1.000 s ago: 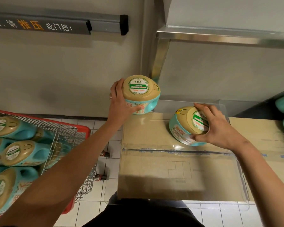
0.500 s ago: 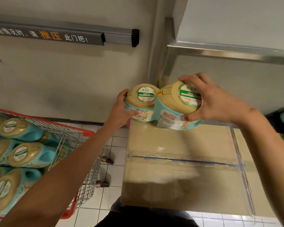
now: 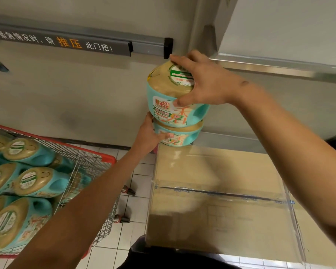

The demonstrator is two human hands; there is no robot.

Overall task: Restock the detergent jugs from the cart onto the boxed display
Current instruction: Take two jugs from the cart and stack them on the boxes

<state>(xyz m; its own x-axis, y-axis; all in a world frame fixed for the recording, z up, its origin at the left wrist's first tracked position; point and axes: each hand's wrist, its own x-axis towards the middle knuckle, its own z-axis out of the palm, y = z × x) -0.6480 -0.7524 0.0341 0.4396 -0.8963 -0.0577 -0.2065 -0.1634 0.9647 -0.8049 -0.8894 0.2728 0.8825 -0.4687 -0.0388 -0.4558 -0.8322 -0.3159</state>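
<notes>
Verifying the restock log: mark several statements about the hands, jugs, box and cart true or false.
1. The right hand grips the upper jug by its top. True.
2. The upper jug stands beside the lower jug. False: it is directly above it.
3. The left hand holds the lower jug. True.
4. The cart holds no jugs. False: several jugs lie in it.
5. The lower jug is at the cardboard box's far left corner. True.

I see the taped cardboard box (image 3: 211, 220) covered by a clear plastic sheet (image 3: 291, 220), with one teal jug (image 3: 179, 137) standing at its far left corner.
</notes>
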